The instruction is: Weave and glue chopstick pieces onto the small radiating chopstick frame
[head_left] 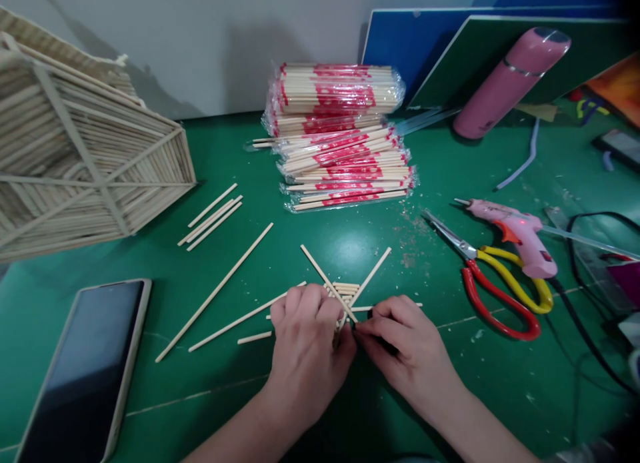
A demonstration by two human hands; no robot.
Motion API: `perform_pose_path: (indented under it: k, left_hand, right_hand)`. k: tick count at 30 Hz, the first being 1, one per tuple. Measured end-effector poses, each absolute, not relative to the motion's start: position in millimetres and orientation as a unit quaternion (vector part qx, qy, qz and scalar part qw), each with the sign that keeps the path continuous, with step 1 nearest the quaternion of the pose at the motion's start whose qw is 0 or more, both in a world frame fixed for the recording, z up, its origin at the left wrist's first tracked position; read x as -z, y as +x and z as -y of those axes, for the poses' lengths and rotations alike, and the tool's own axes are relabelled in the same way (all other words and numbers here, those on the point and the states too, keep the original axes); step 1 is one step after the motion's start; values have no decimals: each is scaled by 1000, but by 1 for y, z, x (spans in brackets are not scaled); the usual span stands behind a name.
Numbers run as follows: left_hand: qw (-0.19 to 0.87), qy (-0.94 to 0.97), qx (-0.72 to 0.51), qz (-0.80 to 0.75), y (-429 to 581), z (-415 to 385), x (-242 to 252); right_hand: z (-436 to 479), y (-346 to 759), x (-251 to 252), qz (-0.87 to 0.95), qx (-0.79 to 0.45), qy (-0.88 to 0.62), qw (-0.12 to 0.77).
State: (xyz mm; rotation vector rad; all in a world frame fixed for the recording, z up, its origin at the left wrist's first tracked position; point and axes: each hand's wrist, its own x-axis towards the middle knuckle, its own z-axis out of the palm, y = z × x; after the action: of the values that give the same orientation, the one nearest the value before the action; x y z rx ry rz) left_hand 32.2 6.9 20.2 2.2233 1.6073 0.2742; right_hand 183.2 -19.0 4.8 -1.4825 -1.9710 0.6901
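My left hand (306, 346) is closed over a small construction of crossed wooden chopsticks (346, 288), its fingers curled down on the near side. My right hand (413, 346) pinches at the lower end of a slanted chopstick (320, 271), close to my left thumb. Another chopstick (374, 271) leans the opposite way, forming an X with it. My hands hide the lower part of the construction. Left of them lie loose chopsticks, one long (215, 293) and another (245, 318) reaching under my left hand. Several short cut pieces (213, 218) rest farther back.
Behind are plastic-wrapped chopstick packs (345, 140). On the right lie scissors (470, 253), a pink glue gun (515, 233) with its cord, and a leaning pink bottle (510, 86). On the left are a phone (87, 370) and a large stick-built structure (95, 143), all around the green table (200, 410).
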Motion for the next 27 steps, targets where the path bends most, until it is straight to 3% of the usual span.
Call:
perform_pose_path:
  k: [27]
  left_hand:
    - [190,795,-103,-567,32,-6,-21]
  right_hand:
    - [20,183,-5,739,-255,-554,286]
